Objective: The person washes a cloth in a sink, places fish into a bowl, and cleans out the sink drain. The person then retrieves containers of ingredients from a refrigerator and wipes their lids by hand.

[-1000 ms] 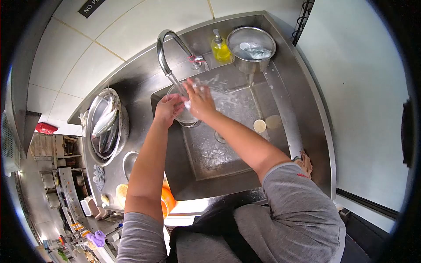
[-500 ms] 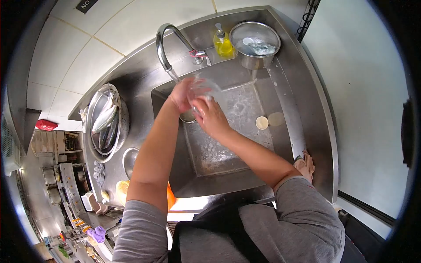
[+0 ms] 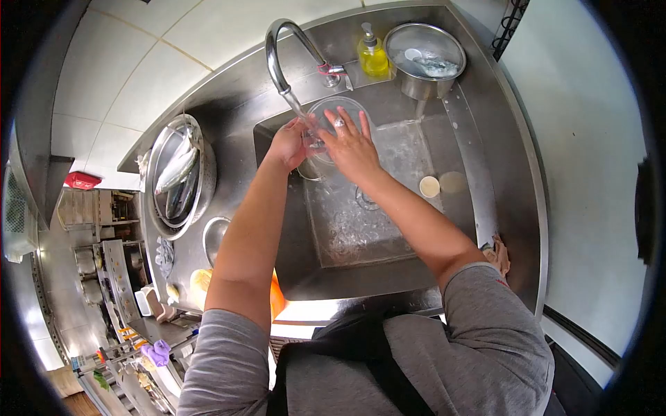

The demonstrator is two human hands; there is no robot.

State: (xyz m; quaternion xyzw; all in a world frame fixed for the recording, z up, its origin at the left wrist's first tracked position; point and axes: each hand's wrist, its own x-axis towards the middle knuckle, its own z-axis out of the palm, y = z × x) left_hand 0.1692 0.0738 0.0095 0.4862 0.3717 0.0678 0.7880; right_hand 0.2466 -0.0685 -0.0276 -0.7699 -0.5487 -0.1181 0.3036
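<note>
Water runs from the curved faucet (image 3: 273, 59) over a clear round container or lid (image 3: 357, 109) in the steel sink (image 3: 388, 243). My left hand (image 3: 291, 143) grips its left edge, fingers curled beside the stream. My right hand (image 3: 350, 144) lies against the clear piece with its fingers spread. Below my hands, a small metal bowl (image 3: 310, 173) is partly hidden in the sink. A small pale round lid (image 3: 429, 186) rests on the sink's right side.
Whole fish (image 3: 179, 170) fill a colander (image 3: 207, 182) on the left counter, near a metal dish (image 3: 212, 236). Behind the sink stand a yellow soap bottle (image 3: 374, 61) and a metal pot (image 3: 418, 87). A crumpled brown cloth (image 3: 498, 255) lies at right.
The clear piece is now held flatter under the faucet. My right hand's fingers have spread over it, and my left hand has shifted to its left edge. The camera view has moved slightly.
</note>
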